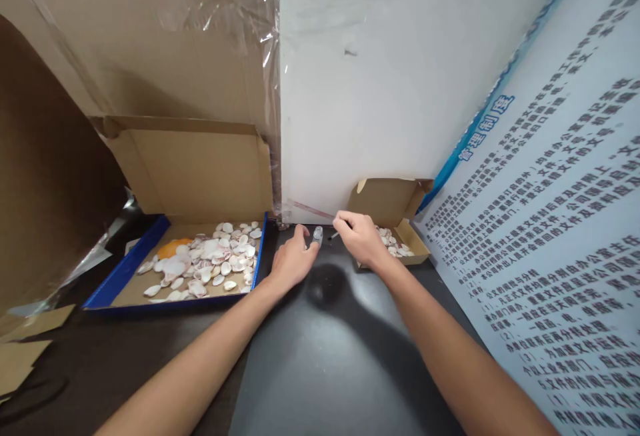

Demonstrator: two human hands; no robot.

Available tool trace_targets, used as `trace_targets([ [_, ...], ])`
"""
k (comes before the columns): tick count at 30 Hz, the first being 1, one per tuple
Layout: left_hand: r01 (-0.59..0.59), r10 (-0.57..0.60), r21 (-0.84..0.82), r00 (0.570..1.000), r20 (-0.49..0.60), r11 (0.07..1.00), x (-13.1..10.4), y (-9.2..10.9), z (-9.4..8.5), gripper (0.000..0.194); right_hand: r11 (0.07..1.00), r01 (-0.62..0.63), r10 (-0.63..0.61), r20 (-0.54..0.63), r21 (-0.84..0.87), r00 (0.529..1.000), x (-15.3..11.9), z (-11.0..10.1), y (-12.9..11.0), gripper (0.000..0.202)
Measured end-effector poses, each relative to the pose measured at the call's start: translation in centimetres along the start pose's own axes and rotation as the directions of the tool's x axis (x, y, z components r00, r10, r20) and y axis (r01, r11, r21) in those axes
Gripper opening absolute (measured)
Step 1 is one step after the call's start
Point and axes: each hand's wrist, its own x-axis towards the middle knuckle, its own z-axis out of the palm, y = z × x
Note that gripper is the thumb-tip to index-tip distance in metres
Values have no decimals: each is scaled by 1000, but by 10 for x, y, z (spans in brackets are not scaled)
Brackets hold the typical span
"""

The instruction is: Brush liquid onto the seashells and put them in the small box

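My left hand point(294, 257) is beside the blue-edged box, fingers curled and the thumb against a small clear bottle point(318, 233). Part of that grip is hidden. My right hand point(361, 237) is closed in a pinch on a thin applicator stick point(333, 235) with a dark tip, held just right of the bottle and apart from it. Many white and pinkish seashells point(213, 259) lie spread in the blue-edged box point(173, 304) on the left. More shells point(395, 244) sit in the small cardboard box point(419, 259) behind my right hand.
Under my arms lies a black mat point(320, 356) on the dark table. An orange piece point(175, 247) is among the shells. Cardboard point(175, 36) and a white panel point(385, 76) stand behind. A printed board point(550, 223) leans along the right. Flat cardboard scraps point(23, 366) lie far left.
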Motion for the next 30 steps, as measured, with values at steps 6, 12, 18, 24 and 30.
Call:
trace_targets([
  [6,-111,105,478,994,40,871,12,2,18,45,998,-22,23,12,-57,1000,29,-5,-2,28],
  [12,-210,192,491,977,88,845,12,3,25,31,993,-21,25,30,-115,999,26,-4,-3,31],
  [18,-322,320,450,944,83,833,7,6,24,32,981,-3,13,52,-193,999,26,-7,-2,33],
  [24,-353,340,417,934,108,838,6,7,23,32,978,51,-9,200,-205,980,26,-6,0,39],
  [30,-348,321,459,937,138,817,4,10,23,40,941,83,12,278,-327,961,24,-3,4,32],
])
